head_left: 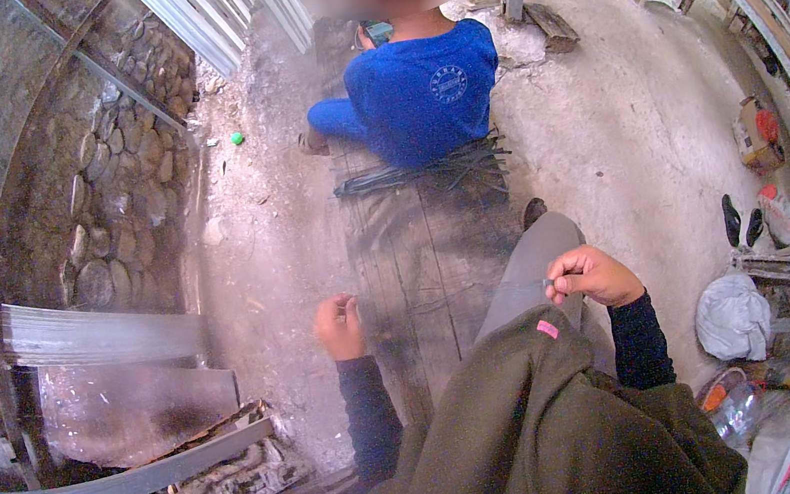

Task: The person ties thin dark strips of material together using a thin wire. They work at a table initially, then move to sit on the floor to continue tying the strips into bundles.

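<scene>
My right hand (597, 276) is raised over my right thigh, thumb and fingers pinched on the end of a thin dark strand (549, 285). A faint line runs from there toward my left hand, blurred against the planks. My left hand (339, 328) is held at the left edge of the wooden bench (406, 276), its fingers curled closed. Whether it grips the strand's other end is too blurred to tell. Farther up the bench lies a bundle of thin dark strips (425, 174), just behind a seated person in blue (424, 91).
Olive cloth (532, 430) with a pink tag covers my lap. To the right are a white sack (734, 317), dark footwear (742, 220) and a cardboard box (757, 135). Pale metal beams (114, 332) and a stone-lined strip (127, 168) are at the left.
</scene>
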A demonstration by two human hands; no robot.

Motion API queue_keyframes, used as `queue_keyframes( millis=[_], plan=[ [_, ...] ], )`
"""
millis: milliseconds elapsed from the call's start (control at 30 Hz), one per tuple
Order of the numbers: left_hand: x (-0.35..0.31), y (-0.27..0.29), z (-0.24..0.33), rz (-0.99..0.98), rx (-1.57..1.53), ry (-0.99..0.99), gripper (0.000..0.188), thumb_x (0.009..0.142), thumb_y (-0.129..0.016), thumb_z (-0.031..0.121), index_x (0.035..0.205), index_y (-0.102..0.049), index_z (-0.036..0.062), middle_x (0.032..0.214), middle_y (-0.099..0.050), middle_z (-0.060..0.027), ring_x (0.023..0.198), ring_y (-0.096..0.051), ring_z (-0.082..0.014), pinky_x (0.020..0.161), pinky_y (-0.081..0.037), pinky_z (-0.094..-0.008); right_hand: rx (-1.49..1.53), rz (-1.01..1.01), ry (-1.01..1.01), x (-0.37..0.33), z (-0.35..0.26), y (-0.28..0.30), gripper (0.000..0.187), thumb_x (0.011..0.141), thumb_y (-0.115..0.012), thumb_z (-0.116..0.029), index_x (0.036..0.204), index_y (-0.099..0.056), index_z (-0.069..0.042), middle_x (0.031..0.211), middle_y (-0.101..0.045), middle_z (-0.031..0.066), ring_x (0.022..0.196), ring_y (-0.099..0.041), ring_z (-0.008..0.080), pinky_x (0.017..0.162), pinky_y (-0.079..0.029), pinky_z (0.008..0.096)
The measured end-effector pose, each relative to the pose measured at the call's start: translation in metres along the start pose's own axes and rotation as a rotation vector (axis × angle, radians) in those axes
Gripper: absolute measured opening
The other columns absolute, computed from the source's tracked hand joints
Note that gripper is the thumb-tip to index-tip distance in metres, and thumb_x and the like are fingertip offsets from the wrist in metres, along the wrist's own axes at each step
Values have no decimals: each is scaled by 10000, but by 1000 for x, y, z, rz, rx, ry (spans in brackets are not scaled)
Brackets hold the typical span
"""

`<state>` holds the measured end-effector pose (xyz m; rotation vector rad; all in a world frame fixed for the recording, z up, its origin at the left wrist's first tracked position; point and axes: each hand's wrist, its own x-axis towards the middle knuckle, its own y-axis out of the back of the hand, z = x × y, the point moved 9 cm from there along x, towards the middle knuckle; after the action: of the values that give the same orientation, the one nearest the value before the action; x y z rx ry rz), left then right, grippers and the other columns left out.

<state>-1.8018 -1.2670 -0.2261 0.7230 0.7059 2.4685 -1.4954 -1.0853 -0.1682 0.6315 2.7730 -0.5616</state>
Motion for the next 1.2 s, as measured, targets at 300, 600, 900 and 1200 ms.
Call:
queue_keyframes(
  millis=[300, 600, 900, 1200],
  plan=[
    [-27, -46, -8, -232, 12, 176, 119, 702, -619, 145, 749, -582, 42, 705, -571, -60, 619, -538, -155, 596, -413, -295, 448, 130, 327, 18, -14, -2, 188, 760, -578, -49, 937, -526, -14, 893, -578, 86, 714, -570, 165, 683, -455, 280],
    [-73, -98, 76, -527, -707, 703, 148, 753, -615, 139, 844, -563, 34, 758, -567, 2, 667, -503, -61, 575, -365, -184, 277, 234, 12, 61, 54, -45, 128, 767, -587, -106, 852, -520, -38, 860, -556, 28, 766, -532, 103, 701, -417, 227],
    [-74, -98, 94, -609, -729, 619, 162, 758, -597, 69, 895, -569, -12, 836, -590, -31, 753, -533, -95, 704, -417, -216, 116, 315, 75, 63, 54, -51, 117, 743, -616, -104, 806, -543, -37, 796, -553, -1, 732, -487, 63, 680, -384, 205],
    [-76, -94, 102, -647, -729, 580, 169, 751, -605, 61, 900, -585, -16, 860, -600, -43, 781, -543, -96, 716, -418, -218, -215, 404, 237, 62, 49, -41, 100, 734, -623, -104, 771, -552, -44, 728, -542, -21, 679, -481, 51, 622, -389, 196]
  ],
)
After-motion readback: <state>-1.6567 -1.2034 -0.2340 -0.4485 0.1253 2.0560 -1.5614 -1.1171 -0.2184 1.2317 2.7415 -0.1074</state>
